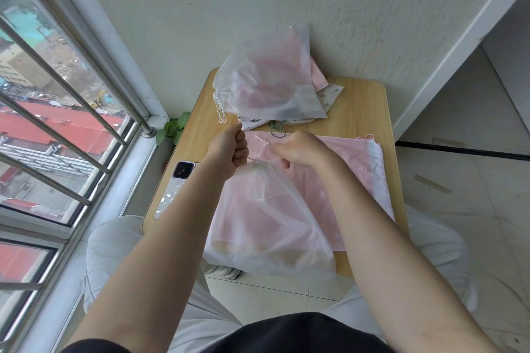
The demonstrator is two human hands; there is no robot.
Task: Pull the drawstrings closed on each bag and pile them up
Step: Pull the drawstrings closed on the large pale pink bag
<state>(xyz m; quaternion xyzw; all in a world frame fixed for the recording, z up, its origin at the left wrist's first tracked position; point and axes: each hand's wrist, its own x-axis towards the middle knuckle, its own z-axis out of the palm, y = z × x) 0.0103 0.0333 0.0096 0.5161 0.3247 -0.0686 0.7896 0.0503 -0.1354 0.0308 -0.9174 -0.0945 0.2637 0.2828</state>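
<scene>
A translucent white drawstring bag [266, 218] with pink contents lies on the small wooden table [364, 106], its gathered neck pointing away from me. My left hand [229, 149] grips a white drawstring [252, 158] in a fist at the neck's left. My right hand [301, 150] pinches the cord at the neck's right. A flat pink bag [338, 169] lies underneath. At the table's far side leans a stuffed translucent bag [266, 80], its neck cinched and white cords hanging at its left.
A phone [175, 189] lies at the table's left edge. Patterned cloth and a green cord [278, 127] sit under the far bag. A barred window [57, 123] is on the left, a small plant [172, 129] by the sill, the wall behind.
</scene>
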